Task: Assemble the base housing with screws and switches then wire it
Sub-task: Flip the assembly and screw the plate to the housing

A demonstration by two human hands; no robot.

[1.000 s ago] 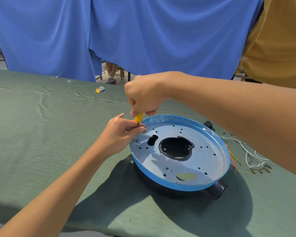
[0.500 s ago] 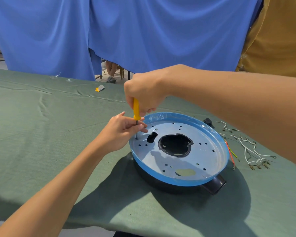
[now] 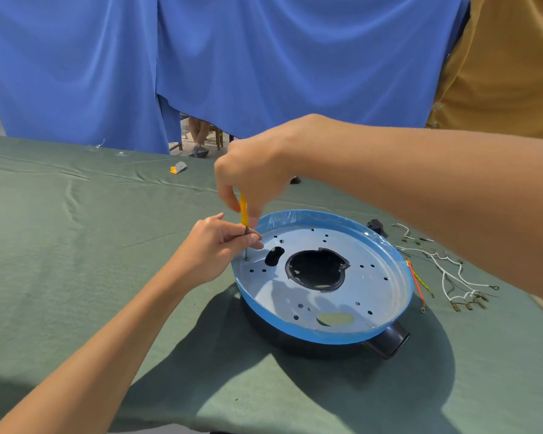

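Right hand point(image 3: 254, 173), grip closed on a yellow-handled screwdriver point(image 3: 243, 211) held upright, tip at a screw point(image 3: 246, 255) near the left rim of the blue-edged base housing point(image 3: 322, 277) on the green tabletop point(image 3: 76, 245); left hand point(image 3: 215, 245), grip pinching the shaft; loose wires point(image 3: 445, 274) just beside the housing's right.

Bright hard light casts dark shadows on the green cloth point(image 3: 76, 277); edges bow, focus sharp.

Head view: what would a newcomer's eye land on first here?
The round base housing with its blue-filmed rim, mid-table on the green cloth. At its left edge the right hand holds a yellow screwdriver upright while the left hand pinches its shaft. Loose wires lie right of the housing.
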